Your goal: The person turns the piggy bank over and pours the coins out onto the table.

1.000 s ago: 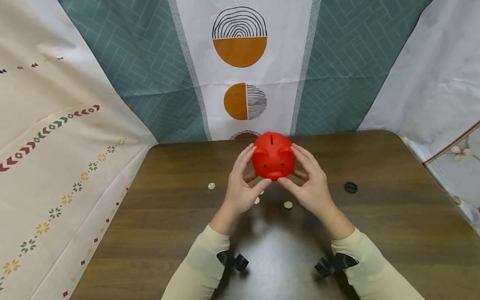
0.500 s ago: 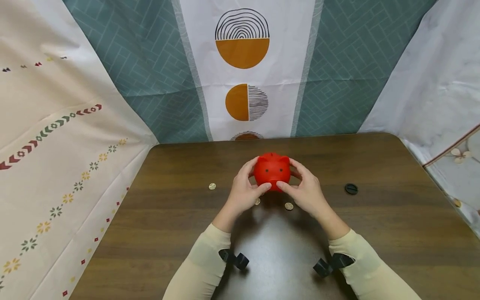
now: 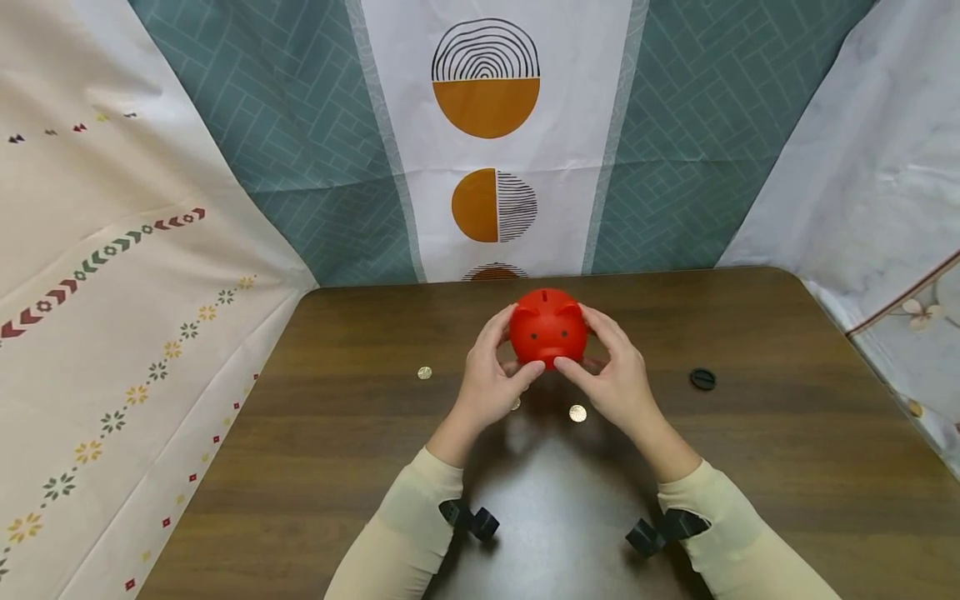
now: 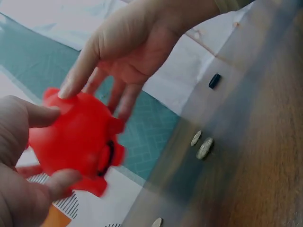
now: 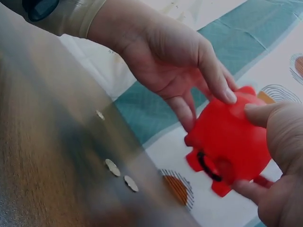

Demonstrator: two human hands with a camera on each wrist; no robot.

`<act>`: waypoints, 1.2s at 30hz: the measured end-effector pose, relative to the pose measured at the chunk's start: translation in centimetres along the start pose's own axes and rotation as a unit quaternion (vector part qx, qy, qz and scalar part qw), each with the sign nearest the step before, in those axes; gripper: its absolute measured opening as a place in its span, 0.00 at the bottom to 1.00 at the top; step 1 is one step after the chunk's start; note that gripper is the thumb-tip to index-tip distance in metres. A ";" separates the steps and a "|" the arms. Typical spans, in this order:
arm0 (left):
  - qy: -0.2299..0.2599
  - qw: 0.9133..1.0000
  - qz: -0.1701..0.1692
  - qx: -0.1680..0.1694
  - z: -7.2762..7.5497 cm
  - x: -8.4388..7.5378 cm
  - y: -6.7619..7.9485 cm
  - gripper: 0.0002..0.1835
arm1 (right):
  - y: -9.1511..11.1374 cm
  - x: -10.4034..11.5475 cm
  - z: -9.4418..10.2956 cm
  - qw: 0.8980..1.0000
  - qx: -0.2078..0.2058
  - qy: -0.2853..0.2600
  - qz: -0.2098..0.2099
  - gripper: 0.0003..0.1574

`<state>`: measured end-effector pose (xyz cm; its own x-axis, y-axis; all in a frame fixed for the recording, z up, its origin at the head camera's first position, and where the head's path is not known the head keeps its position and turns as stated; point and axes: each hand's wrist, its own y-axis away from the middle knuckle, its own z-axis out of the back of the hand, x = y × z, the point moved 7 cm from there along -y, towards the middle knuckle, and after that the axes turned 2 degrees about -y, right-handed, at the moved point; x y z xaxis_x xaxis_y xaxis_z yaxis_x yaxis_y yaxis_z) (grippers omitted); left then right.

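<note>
Both hands hold a red piggy bank [image 3: 548, 328] up over the table, its snout toward me and the coin slot on top showing. My left hand [image 3: 487, 379] grips its left side, thumb near the snout. On the other side my right hand [image 3: 617, 379] grips it the same way. The wrist views show the belly, where a round hole with a dark rim [image 5: 208, 166] sits between the feet. Below lie gold coins: one coin [image 3: 577, 413] in front of the bank, another coin [image 3: 424, 372] to the left, and one partly hidden by my left thumb.
A round black cap [image 3: 702, 379] lies on the brown wooden table [image 3: 300, 467], right of my right hand. Patterned cloths [image 3: 322, 150] hang behind and at both sides of the table. A black camera mount [image 3: 483, 523] is strapped to each wrist.
The piggy bank first dipped with its top tipping away, then came partly back up with its slot in view again. Both hands moved with it and kept their grip.
</note>
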<state>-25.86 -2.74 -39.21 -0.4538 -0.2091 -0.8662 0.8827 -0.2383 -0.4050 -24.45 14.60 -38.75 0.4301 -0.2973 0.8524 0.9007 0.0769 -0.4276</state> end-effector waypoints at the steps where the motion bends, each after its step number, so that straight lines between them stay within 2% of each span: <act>1: -0.004 1.000 0.016 0.004 0.0 0.2 0.1 0.42 | 0.1 0.1 -0.1 1.000 0.008 -0.002 -0.017 0.45; 3: -0.014 0.999 0.044 0.011 0.0 0.4 0.3 0.40 | 0.2 0.6 -0.3 0.999 0.021 -0.009 -0.046 0.44; 5: -0.010 0.999 0.041 0.008 0.2 -0.7 0.4 0.39 | 0.4 1.5 -0.3 0.999 0.015 -0.022 -0.039 0.43; 7: -0.003 1.000 -0.003 -0.006 0.6 -2.7 0.4 0.39 | 0.5 2.7 0.1 1.000 -0.010 -0.023 0.016 0.44; 10: 0.009 0.996 -0.083 -0.030 1.2 -6.1 0.5 0.38 | 0.5 3.7 0.8 0.993 -0.055 -0.018 0.107 0.48; 11: 0.005 0.995 -0.095 -0.034 1.3 -6.5 0.5 0.38 | 0.5 3.7 0.8 0.991 -0.061 -0.010 0.120 0.49; 12: -0.001 0.995 -0.092 -0.035 1.3 -6.6 0.5 0.38 | 0.5 3.7 0.8 0.991 -0.059 -0.008 0.117 0.49; 14: -0.016 0.998 -0.051 -0.026 1.2 -5.8 0.5 0.38 | 0.4 3.2 0.4 0.996 -0.036 -0.005 0.079 0.46; 17: -0.040 0.999 0.022 -0.004 0.7 -2.7 0.5 0.39 | 0.6 2.7 -0.4 1.000 0.004 0.001 0.005 0.43; 19: -0.046 0.998 0.048 0.004 0.5 -1.0 0.5 0.40 | 0.7 2.7 -0.7 1.000 0.016 0.001 -0.020 0.43; 21: -0.047 0.997 0.056 0.005 0.5 0.2 0.5 0.41 | 0.7 2.8 -0.9 0.999 0.019 0.004 -0.030 0.43; 23: -0.048 0.997 0.059 0.002 0.5 0.6 0.5 0.41 | 0.8 3.0 -1.0 0.999 0.020 0.008 -0.029 0.43; 25: -0.041 0.998 0.038 -0.004 0.6 0.4 0.5 0.40 | 0.9 3.4 -1.0 1.000 0.008 0.014 -0.010 0.43; 26: -0.038 0.999 0.017 -0.009 0.7 0.1 0.5 0.40 | 0.9 3.7 -0.8 1.000 -0.006 0.013 0.013 0.43; 28: -0.026 0.998 -0.046 -0.025 0.9 -1.3 0.4 0.41 | 1.0 4.8 -0.3 0.996 -0.042 0.003 0.080 0.44; 30: -0.012 0.993 -0.112 -0.039 1.2 -3.0 0.4 0.41 | 1.2 6.1 0.3 0.986 -0.076 -0.005 0.149 0.46; 31: -0.009 0.990 -0.133 -0.044 1.3 -3.6 0.4 0.41 | 1.3 6.4 0.5 0.982 -0.084 -0.011 0.168 0.47; 32: -0.011 0.989 -0.137 -0.046 1.3 -3.7 0.4 0.41 | 1.3 6.6 0.6 0.981 -0.085 -0.015 0.174 0.48; 33: -0.007 0.991 -0.128 -0.042 1.2 -3.6 0.3 0.42 | 1.2 6.4 0.5 0.984 -0.079 -0.018 0.161 0.47; 34: -0.003 0.994 -0.104 -0.037 1.1 -3.2 0.2 0.41 | 1.1 5.9 0.4 0.988 -0.066 -0.016 0.137 0.46; 36: -0.009 0.999 -0.036 -0.019 0.7 -1.6 0.1 0.41 | 0.9 4.2 -0.1 0.997 -0.037 -0.016 0.065 0.44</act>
<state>-25.11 -3.09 -37.64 -0.5177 -0.2091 -0.8296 0.8518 -0.2169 -0.4768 -21.82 13.38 -35.62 0.5453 -0.2584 0.7974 0.8311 0.0425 -0.5546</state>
